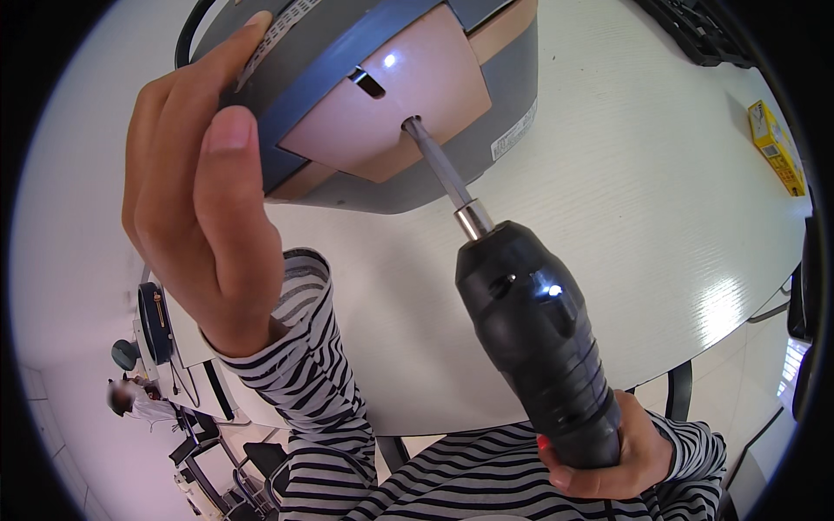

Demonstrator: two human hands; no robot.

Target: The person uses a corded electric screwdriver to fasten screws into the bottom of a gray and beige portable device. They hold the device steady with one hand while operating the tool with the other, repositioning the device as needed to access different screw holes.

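Observation:
A rounded grey appliance [347,187], looking like a rice cooker, lies on the table at the top, its copper-pink panel [443,78] facing me. My left hand [204,174] grips its left side, thumb and fingers pressed against the body. Low on the right, my right hand [621,456] is wrapped round the handle of a black electric screwdriver [530,321] with a lit lamp. Its long steel bit [439,165] slants up and left, the tip inside a round hole in the panel. How the tip meets the screw is hidden. A second, slot-like opening [367,82] sits beside that hole.
Under the appliance spreads a white table [625,200]. A yellow box [775,148] stands near its right edge, with a black plastic case [695,30] at the top right. Chairs and another person [130,398] are in the background at the lower left.

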